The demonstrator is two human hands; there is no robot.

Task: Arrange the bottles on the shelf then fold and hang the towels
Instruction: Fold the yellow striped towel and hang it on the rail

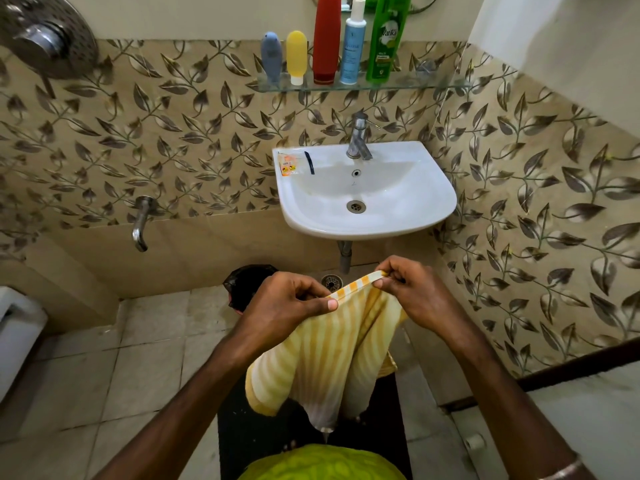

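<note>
A yellow-and-white striped towel hangs in front of me below the sink. My left hand pinches its top edge at the left, and my right hand pinches the same edge at the right, so the cloth droops between and below them. On the glass shelf above the sink several bottles stand in a row: a blue-grey one, a yellow one, a tall red one, a white-and-blue spray bottle and a green shampoo bottle.
A white wall sink with a chrome tap carries a small sachet on its left rim. A wall spout juts out at the left, a shower head at the top left. A dark bin stands behind my left hand.
</note>
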